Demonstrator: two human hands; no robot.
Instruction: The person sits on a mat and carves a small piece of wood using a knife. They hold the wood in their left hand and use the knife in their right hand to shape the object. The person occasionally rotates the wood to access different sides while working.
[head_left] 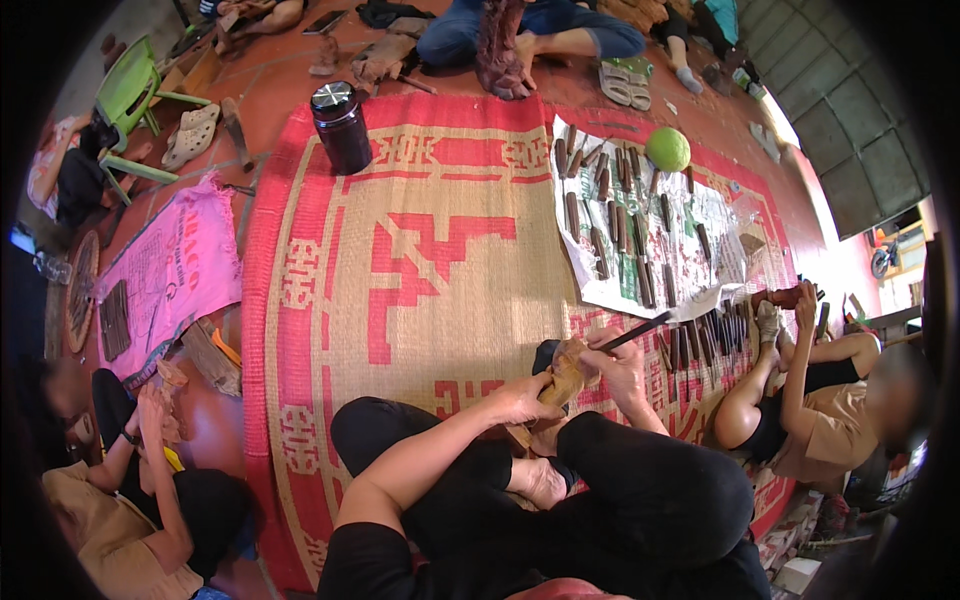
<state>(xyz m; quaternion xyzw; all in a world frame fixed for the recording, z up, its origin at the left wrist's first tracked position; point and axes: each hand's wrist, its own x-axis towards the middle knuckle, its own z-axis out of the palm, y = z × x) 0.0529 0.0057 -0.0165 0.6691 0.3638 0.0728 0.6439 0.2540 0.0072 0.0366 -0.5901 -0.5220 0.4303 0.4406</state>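
Note:
I sit cross-legged with a piece of carved, light-brown wood (572, 372) above my crossed feet. My left hand (524, 398) is closed around its near left side. My right hand (622, 368) grips a slim carving chisel (640, 332) whose dark shaft points up and to the right. The chisel's working end is hidden by my fingers and the wood, so I cannot tell whether it touches. Close by on the right, a row of wooden-handled carving tools (705, 340) lies on the mat.
A red and straw-coloured mat (470, 280) spreads ahead. On it are a white sheet (600, 275) with several tools, a green round fruit (668, 150) and a dark flask (341, 130). People sit at left, right and far side. A pink sack (170, 265) lies left.

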